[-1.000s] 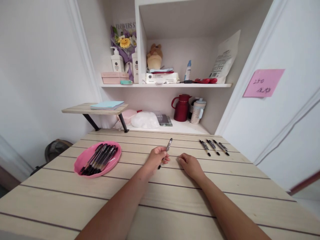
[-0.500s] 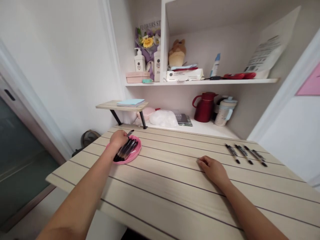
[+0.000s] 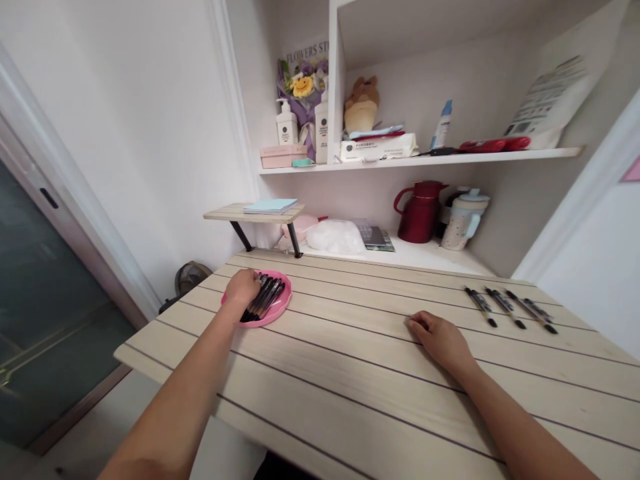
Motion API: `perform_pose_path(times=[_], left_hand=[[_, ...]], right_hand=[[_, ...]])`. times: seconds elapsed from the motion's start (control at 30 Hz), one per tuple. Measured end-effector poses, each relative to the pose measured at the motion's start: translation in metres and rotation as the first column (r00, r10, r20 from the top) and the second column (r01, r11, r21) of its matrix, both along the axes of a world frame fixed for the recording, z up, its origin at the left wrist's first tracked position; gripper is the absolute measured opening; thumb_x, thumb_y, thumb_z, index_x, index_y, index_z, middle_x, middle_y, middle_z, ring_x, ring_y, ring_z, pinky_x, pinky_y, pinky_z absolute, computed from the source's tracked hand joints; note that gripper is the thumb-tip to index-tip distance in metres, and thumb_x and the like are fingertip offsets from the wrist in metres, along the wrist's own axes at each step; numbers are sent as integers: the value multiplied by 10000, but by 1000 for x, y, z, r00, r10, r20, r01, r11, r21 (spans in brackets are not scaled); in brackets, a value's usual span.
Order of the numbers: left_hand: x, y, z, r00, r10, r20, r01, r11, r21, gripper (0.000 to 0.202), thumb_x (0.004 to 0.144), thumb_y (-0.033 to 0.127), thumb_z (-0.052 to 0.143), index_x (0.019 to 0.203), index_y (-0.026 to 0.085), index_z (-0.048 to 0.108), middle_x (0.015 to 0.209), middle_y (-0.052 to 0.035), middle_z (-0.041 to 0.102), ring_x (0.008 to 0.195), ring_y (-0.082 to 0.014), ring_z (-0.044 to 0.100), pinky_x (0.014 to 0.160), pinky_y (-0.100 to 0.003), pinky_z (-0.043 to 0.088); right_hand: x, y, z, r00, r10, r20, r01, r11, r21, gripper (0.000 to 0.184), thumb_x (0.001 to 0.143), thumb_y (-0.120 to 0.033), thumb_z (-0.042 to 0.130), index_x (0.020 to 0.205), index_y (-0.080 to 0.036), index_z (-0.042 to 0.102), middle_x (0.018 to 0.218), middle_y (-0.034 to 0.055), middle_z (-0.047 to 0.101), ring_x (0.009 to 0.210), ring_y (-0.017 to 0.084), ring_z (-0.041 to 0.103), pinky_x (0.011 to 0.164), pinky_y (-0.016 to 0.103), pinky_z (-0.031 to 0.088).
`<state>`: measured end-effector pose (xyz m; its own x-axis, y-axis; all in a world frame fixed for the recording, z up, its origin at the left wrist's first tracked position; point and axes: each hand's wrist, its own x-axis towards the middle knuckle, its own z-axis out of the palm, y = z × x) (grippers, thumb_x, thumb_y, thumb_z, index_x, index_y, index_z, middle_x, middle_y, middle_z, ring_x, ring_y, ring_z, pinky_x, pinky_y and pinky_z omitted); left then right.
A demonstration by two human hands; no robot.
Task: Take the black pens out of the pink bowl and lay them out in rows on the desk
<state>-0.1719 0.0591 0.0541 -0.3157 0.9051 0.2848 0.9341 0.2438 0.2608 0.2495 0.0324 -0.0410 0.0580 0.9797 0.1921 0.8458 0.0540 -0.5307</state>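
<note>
Where table [image 3: 350, 363] meets shelves [image 3: 500, 157], left fingers [image 3: 253, 285] cover pens [image 3: 269, 298], grip unclear, right fingers [image 3: 419, 324] curled.

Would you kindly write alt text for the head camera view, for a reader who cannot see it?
The person's left hand rests on black pens in a pink dish on a pale wooden table; the right hand lies on the table, with more pens farther right.

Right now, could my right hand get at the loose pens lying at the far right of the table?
Probably yes. The right hand rests on the table, and only bare wood lies between it and the loose pens to its right. Nothing stands in the way.
</note>
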Motion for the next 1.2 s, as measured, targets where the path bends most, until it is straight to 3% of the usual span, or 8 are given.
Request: perform_pose_path(times=[0.17, 0.33, 0.5, 0.6, 0.9, 1.07, 1.13, 1.2], left_hand=[[56, 1, 0, 965, -259, 37, 242, 939, 243, 257, 747, 245, 453, 929, 174, 621, 1010, -76, 619, 958, -194, 544, 842, -287, 386], [152, -2, -24, 634, -585, 505, 507, 808, 300, 153, 679, 188, 516, 774, 162, 632, 805, -44, 647, 763, -150, 578, 708, -252, 434], [227, -16, -50, 173, -364, 915, 642, 747, 176, 175, 659, 231, 572, 790, 126, 622, 734, -54, 623, 636, -117, 547, 584, -231, 421], [252, -22, -59, 16, -188, 982, 690, 713, 125, 229, 638, 257, 620, 817, 115, 608, 730, -66, 618, 664, -124, 556, 605, -243, 425], [270, -15, -71, -403, 56, 914, 521, 835, 179, 311, 695, 328, 637, 913, 152, 502, 910, -111, 611, 826, -163, 590, 788, -318, 431], [264, -10, -69, -516, 182, 837, 589, 785, 193, 219, 779, 375, 522, 805, 164, 468, 802, -65, 607, 759, -177, 602, 712, -353, 457], [261, -11, -69, -527, 222, 820, 603, 777, 177, 208, 796, 371, 493, 766, 172, 443, 796, -53, 606, 784, -194, 607, 692, -360, 464], [260, -13, -68, -541, 253, 802, 607, 778, 164, 199, 803, 366, 483, 762, 178, 431, 770, -37, 599, 802, -198, 610, 665, -331, 468]], right_hand=[[-5, 1, 8, 996, 29, -82, -28, 1000, 7, 245, 743, -373, 421, 699, -214, 601, 642, 3, 637, 614, 149, 554, 557, 236, 357], [35, 14, 25, 965, -258, 53, 259, 966, -13, 269, 777, -376, 403, 763, -189, 596, 757, 70, 639, 730, 195, 577, 615, 275, 385], [92, 16, 31, 864, -476, 163, 486, 873, -28, 335, 781, -348, 411, 903, -85, 578, 970, 252, 577, 908, 315, 551, 682, 372, 383], [101, 16, 28, 873, -467, 137, 478, 877, -56, 265, 761, -269, 428, 848, -77, 587, 937, 257, 592, 913, 317, 552, 687, 367, 382], [15, 2, 19, 972, -162, -169, 153, 986, -65, 193, 737, -312, 448, 712, -181, 587, 627, 9, 620, 605, 141, 554, 545, 224, 386], [-19, -15, 27, 858, 204, -471, -210, 977, 40, 175, 728, -322, 474, 680, -175, 557, 656, 1, 615, 606, 130, 545, 534, 226, 382], [0, -8, 33, 904, 147, -401, -151, 988, 20, 216, 747, -366, 460, 727, -179, 566, 688, 13, 626, 628, 142, 557, 546, 239, 385], [34, 6, 37, 977, -96, -192, 111, 992, 68, 211, 743, -359, 471, 768, -174, 570, 697, 33, 619, 658, 163, 560, 589, 264, 384]])
